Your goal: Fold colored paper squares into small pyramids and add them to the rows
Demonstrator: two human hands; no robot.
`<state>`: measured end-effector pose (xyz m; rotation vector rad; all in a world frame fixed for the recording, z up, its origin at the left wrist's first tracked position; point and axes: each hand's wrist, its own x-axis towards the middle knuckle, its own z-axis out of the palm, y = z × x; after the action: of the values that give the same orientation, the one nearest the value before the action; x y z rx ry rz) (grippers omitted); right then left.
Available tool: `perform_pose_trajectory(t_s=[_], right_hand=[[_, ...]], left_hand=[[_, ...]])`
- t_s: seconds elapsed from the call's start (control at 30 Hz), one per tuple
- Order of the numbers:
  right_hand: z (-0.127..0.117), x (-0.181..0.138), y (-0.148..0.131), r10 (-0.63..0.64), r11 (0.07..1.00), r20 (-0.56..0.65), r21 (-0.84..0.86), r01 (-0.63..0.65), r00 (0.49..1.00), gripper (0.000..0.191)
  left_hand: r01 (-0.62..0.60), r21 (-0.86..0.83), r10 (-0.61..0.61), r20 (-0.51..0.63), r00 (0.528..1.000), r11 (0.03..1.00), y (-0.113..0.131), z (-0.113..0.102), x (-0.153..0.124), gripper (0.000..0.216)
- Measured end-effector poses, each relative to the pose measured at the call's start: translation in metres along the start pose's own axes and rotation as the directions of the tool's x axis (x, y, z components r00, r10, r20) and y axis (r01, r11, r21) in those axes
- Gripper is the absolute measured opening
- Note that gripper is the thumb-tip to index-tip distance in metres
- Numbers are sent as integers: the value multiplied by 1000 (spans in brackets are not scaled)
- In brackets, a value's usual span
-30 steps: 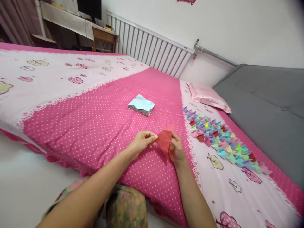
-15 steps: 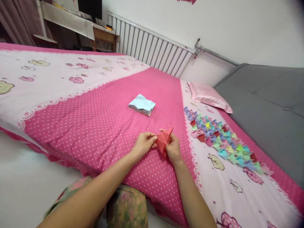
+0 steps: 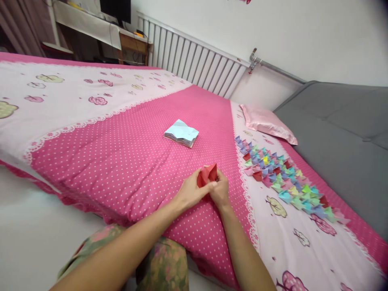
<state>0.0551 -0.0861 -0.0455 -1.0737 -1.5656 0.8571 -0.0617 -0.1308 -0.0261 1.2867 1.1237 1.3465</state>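
A red folded paper, shaped into peaks like an origami piece, is held between my two hands above the pink dotted bedspread. My left hand grips it from the left, with the thumb stretched across its near side. On the right, my right hand has its fingers wrapped round the paper's other side. The hands almost meet below the piece and hide its lower part. Beyond them lies a stack of light blue paper sheets, the top one creased.
Rows of small folded paper pieces in many colours stand on the bed to the right. A pink pillow lies behind them, beside a grey padded headboard. White railings and a desk stand at the back.
My left hand has moved right and up, from pinching the paper's left corner to gripping its side. The paper's spread points are now drawn together into a narrower shape.
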Motion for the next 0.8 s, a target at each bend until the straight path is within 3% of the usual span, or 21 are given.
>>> perform_pose_trajectory(t_s=[0.07, 0.3, 0.47, 0.6, 0.8], right_hand=[[1, 0, -2, 14, 1000, 37, 24, -15, 999, 29], [1, 1, -8, -84, 996, 56, 27, 82, 995, 33], [-1, 2, -9, -47, 988, 67, 148, 36, 997, 31], [-2, 4, -4, 45, 959, 102, 274, -72, 994, 35], [-9, 8, -1, 109, 959, 227, 233, -163, 968, 22]], left_hand=[[-18, 74, 18, 3, 1000, 997, -2, 1, 0, 54], [-44, 173, 56, -60, 997, 984, -6, 2, 5, 33], [-58, 86, 69, -128, 989, 995, -6, -1, 6, 50], [-4, -43, -3, -157, 988, 999, -11, -4, 12, 56], [106, -89, -111, -53, 992, 990, -13, -15, 19, 49]])
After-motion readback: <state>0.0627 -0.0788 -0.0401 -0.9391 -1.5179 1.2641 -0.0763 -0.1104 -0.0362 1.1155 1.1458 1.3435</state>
